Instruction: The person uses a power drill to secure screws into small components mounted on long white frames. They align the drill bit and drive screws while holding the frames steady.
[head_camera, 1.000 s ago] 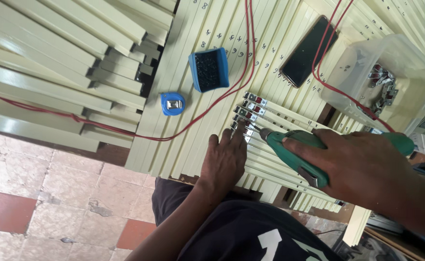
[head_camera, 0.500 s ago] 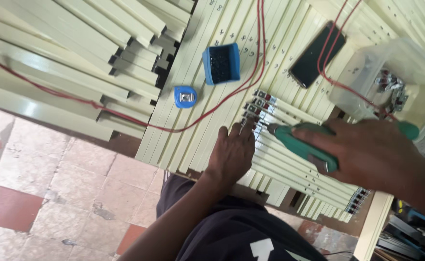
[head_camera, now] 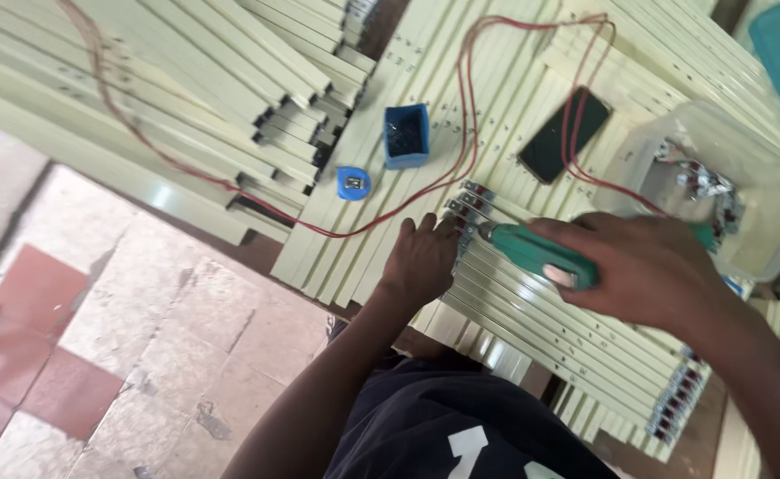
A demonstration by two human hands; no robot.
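My right hand (head_camera: 647, 266) grips a green power screwdriver (head_camera: 532, 250) whose tip points at the metal fittings (head_camera: 468, 213) on the ends of cream-coloured slats (head_camera: 549, 328). My left hand (head_camera: 421, 257) presses flat on the slats right beside that tip, fingers at the fittings. A red cord (head_camera: 461, 115) loops from the tool across the slats. A small blue box (head_camera: 406, 135) with dark screws in it stands a little beyond my left hand.
A blue tape measure (head_camera: 352, 184) lies near the bench edge. A black phone (head_camera: 564, 135) rests on the slats. A clear plastic tub (head_camera: 718, 191) with metal parts stands at right. More cream slats (head_camera: 168, 80) are stacked at left above a tiled floor (head_camera: 115, 355).
The view has swung, so everything sits lower and more to the right in frame. Both hands stay at the slat ends, the screwdriver tip still at the fittings.
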